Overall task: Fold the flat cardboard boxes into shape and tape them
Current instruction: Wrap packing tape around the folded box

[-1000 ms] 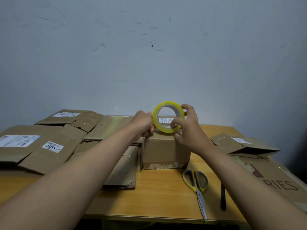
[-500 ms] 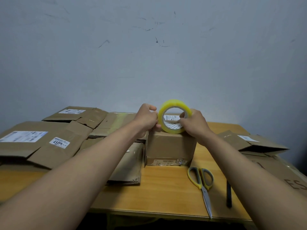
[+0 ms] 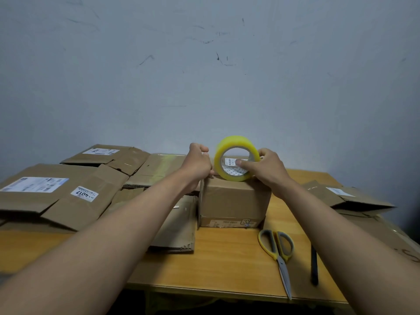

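A small brown cardboard box [image 3: 235, 202] stands folded into shape on the wooden table [image 3: 222, 267], its top closed, a printed strip along its lower front edge; it sits directly under both hands. On its top, on edge, stands a roll of yellowish clear tape [image 3: 236, 158], its open core facing the camera, a white label on the box top showing through the hole.

The right hand [image 3: 268, 170] holds the roll from its right side; the thumb reaches into the core and presses the inner wall, the other fingers wrap round the far side, so the hand is pinched onto the roll. The left hand [image 3: 197, 163] is curled into a loose fist just left of the roll, resting at the box's top left edge; whether it pinches a free end of tape I cannot tell, since the fingertips are hidden behind the knuckles.

Left of the left hand lie flattened cardboard boxes [image 3: 68, 194] in an overlapping heap, several bearing white shipping labels; one more flat stack [image 3: 175, 226] lies beneath the left forearm, touching the standing box's left side. Right of the right hand lie more flat boxes [image 3: 347, 196]. Nearer the camera than the right hand, scissors [image 3: 278, 253] with yellow and grey handles lie on the table, blades pointing toward the table's near edge; a dark pen [image 3: 314, 267] lies just beside them, partly under the right forearm.
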